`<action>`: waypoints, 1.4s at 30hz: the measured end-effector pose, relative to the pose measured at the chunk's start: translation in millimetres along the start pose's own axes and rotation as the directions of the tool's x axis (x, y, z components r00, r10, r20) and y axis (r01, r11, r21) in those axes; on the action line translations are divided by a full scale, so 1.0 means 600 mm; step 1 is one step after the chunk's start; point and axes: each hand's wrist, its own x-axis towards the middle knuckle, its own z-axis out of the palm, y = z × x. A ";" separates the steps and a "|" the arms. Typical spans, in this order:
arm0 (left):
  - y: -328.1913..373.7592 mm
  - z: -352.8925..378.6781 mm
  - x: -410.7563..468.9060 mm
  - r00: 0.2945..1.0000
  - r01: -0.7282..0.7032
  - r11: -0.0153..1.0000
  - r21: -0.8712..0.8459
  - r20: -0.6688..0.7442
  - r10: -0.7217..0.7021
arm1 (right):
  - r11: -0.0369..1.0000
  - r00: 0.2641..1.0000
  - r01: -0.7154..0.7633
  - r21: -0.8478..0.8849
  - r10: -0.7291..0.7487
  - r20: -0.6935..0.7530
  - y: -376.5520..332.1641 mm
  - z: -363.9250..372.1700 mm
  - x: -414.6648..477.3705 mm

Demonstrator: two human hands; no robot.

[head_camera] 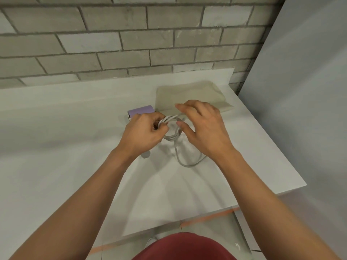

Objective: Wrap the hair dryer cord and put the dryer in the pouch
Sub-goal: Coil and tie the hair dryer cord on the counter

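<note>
White tabletop [56, 128] against brick wall [112, 44]: lilac hair dryer [140, 110], mostly hidden behind left hand [142, 132], which grips the coiled cord [170, 138]. Right hand [202, 128], fingers loose, blocks part of beige pouch [191, 94] behind; one cord loop lies free.

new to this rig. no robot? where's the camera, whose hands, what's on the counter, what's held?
There is no robot here. A person is working with bare hands, and the single picture comes from a wide-angle camera worn on their head, looking forward and down. That is why both forearms reach in from the bottom edge.

The surface is a white counter set against a brick wall. A beige pouch lies flat on it at the back. Beside the pouch is a lilac hair dryer, mostly hidden behind the left hand.

The left hand grips several coils of the white cord. A loose loop trails on the counter. The right hand hovers open, its thumb next to the coils. The red garment at the bottom is the person's own clothing.
</note>
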 end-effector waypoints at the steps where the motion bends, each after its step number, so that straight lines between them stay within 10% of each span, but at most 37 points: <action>1: 0.001 0.002 0.000 1.000 0.000 1.000 -0.003 0.004 0.000 | 0.999 0.999 0.037 -0.016 -0.037 0.002 -0.005 0.005 0.001; 19: -0.010 0.001 0.003 1.000 0.008 1.000 -0.023 0.000 -0.008 | 0.994 0.992 -0.074 0.085 0.082 -0.096 0.038 -0.047 0.026; 32: -0.011 0.000 0.000 0.989 -0.056 0.991 -0.118 0.132 0.072 | 0.945 0.963 -0.176 0.276 0.107 0.247 0.052 -0.039 0.007; 38: -0.013 0.017 -0.011 0.991 -0.118 0.975 0.189 -0.040 0.128 | 0.909 0.956 -0.292 0.298 0.272 0.107 0.037 -0.040 -0.001; 42: -0.016 0.015 -0.011 0.977 -0.152 0.983 0.103 -0.133 0.165 | 0.811 0.907 -0.420 0.408 0.369 0.202 0.050 -0.060 0.002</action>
